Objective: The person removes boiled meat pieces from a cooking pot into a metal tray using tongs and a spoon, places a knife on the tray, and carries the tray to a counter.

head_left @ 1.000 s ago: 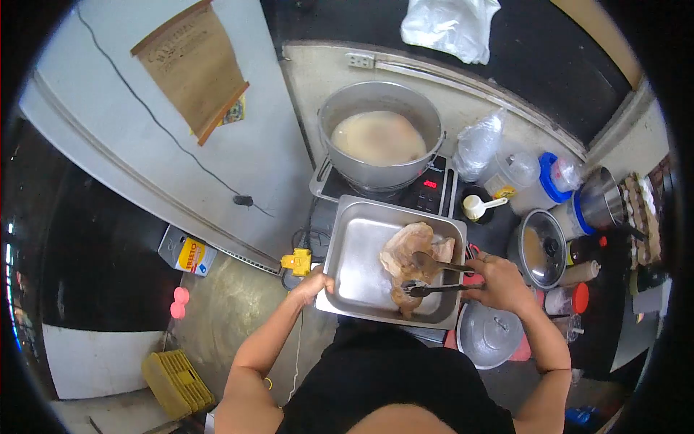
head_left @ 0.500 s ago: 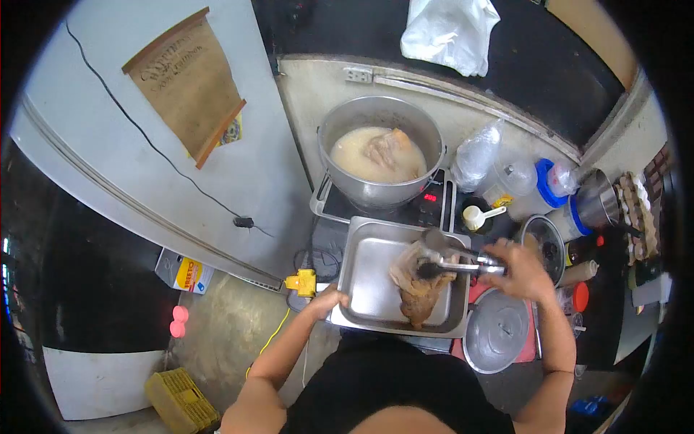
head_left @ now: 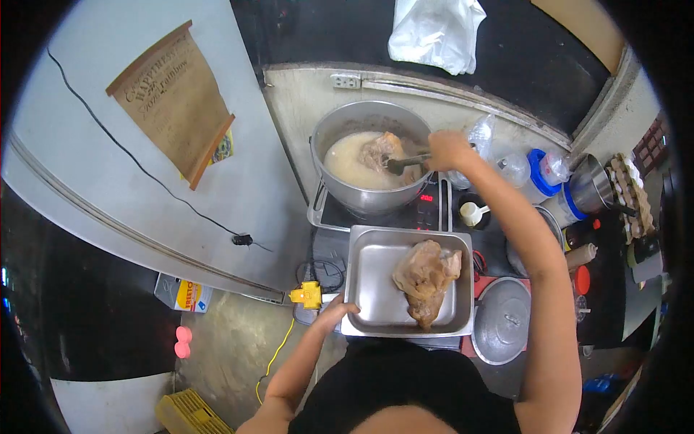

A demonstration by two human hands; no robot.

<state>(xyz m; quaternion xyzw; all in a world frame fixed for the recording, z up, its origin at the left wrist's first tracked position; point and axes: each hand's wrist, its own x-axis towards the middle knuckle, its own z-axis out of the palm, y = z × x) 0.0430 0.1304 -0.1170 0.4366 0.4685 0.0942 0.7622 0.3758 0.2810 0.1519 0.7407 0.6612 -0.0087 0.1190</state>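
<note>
My left hand [head_left: 337, 312] grips the near left rim of a deep steel tray [head_left: 371, 282]. In that tray lies a browned, cooked chunk of meat [head_left: 425, 278]. Above the right rim of a large metal pot [head_left: 367, 197], my right hand [head_left: 450, 150] is closed around a pair of tongs [head_left: 408, 163]. Their dark tips are inside the pot, beside a pale piece of meat [head_left: 374, 152] that sticks up from cloudy liquid [head_left: 345, 163]. Whether the tips pinch the meat I cannot tell.
Under the pot is an induction cooker [head_left: 431, 210] with a lit red display. A white scoop [head_left: 473, 213] and lidded containers [head_left: 538, 177] stand to the right. A round metal lid [head_left: 501, 322] lies right of the tray. A yellow plug adapter [head_left: 306, 295] is at the left.
My right hand has moved the tongs from the meat in the tray up and over to the pot. The meat now rests in the tray, released. My left hand stays on the rim.
</note>
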